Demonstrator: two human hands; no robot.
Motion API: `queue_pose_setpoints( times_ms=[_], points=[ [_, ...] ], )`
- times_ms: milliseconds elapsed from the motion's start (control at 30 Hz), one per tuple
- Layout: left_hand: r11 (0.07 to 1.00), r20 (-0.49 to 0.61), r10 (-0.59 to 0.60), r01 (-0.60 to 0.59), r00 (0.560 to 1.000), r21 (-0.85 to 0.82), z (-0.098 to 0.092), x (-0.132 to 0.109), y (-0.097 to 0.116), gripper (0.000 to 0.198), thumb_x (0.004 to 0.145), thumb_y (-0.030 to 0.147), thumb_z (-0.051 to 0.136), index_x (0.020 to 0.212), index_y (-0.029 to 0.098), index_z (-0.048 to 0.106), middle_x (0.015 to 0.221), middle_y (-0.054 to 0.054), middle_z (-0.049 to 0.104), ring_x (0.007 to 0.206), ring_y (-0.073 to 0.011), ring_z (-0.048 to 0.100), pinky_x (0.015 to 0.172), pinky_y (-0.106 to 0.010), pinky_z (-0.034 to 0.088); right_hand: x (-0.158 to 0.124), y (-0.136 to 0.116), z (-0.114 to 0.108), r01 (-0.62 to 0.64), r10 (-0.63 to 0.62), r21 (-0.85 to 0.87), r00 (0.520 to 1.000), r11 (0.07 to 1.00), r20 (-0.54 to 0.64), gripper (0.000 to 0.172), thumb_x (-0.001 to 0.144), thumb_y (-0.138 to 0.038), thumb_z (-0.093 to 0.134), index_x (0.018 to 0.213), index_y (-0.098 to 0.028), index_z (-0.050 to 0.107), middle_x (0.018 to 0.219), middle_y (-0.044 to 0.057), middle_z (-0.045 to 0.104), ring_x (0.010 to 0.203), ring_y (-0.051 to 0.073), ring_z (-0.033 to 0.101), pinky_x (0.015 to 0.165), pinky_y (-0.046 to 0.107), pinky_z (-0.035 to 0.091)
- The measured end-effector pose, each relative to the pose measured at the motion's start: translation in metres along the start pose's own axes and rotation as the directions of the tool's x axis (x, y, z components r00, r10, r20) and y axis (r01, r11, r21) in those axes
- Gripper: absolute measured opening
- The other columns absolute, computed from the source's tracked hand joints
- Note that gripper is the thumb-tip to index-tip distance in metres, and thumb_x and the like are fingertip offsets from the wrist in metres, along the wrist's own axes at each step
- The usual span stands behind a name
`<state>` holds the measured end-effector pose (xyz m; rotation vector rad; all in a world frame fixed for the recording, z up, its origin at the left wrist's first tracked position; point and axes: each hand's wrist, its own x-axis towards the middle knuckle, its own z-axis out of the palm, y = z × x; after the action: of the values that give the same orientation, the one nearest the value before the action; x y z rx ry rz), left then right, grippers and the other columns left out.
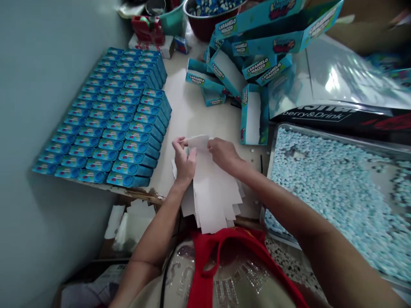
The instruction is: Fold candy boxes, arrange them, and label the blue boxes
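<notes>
Sheet (198, 142) by paper stack (214, 190): L hand (185, 161), R hand (224, 155) pinching opp. ends; I'm judging it light, bendy, best edge-held.

Candy workshop, printed cartons (261, 68), candy-strewn tray (383, 182)

My left hand (185, 161) and right hand (224, 154) grip opposite sides of a white paper piece (199, 142), at the far end of a fanned pile of white sheets (213, 192) near my red apron (199, 278). To my left, blue packs (114, 136) stand in close rows. Ahead, open turquoise boxes (245, 113) lettered CARAMELO MACIZO lie jumbled, a bowl (205, 23) of blue pieces behind them. To my right, a metal tray (272, 150) holds many pale blue candies (334, 188).
</notes>
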<state>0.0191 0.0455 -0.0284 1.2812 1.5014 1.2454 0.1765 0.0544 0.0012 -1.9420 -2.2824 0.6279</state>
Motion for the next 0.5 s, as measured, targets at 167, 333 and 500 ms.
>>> queue_pose_setpoints(
  times_ms=[167, 333, 500],
  points=[
    [0.990, -0.014, 0.129, -0.128, 0.992, 0.062, -0.008, -0.007, 0.000, 0.028, 0.099, 0.048, 0.060, 0.101, 0.021, 0.065, 0.097, -0.005, 0.069, 0.093, -0.0196, 0.064, 0.091, -0.031, 0.050, -0.012, -0.006, 0.004, -0.074, 0.095, 0.190, 0.990, 0.979, -0.101, 0.045, 0.091, -0.019, 0.057, 0.135, -0.015, 0.052, 0.107, 0.012, 0.076, 0.091, 0.027, 0.070, 0.075, 0.033, 0.046],
    [0.963, 0.021, 0.085, -0.088, 0.996, 0.254, -0.019, -0.011, 0.016, 0.030, 0.096, 0.046, 0.065, 0.080, 0.021, 0.063, 0.079, -0.001, 0.066, 0.078, -0.0165, 0.059, 0.081, -0.028, 0.047, -0.026, 0.016, 0.001, -0.042, 0.092, 0.431, 0.991, 0.902, -0.096, 0.049, 0.083, -0.016, 0.057, 0.132, -0.018, 0.057, 0.094, 0.005, 0.077, 0.086, 0.022, 0.070, 0.074, 0.029, 0.046],
    [0.987, 0.013, -0.072, 0.070, 0.997, 0.146, -0.022, -0.007, 0.021, 0.017, 0.090, 0.035, 0.070, 0.092, 0.020, 0.062, 0.080, 0.000, 0.066, 0.076, -0.0150, 0.062, 0.075, -0.025, 0.047, -0.024, 0.031, -0.002, -0.052, 0.074, 0.525, 0.997, 0.849, -0.022, 0.043, 0.077, -0.019, 0.062, 0.120, -0.017, 0.069, 0.086, 0.004, 0.074, 0.077, 0.020, 0.067, 0.068, 0.028, 0.046]
  ],
)
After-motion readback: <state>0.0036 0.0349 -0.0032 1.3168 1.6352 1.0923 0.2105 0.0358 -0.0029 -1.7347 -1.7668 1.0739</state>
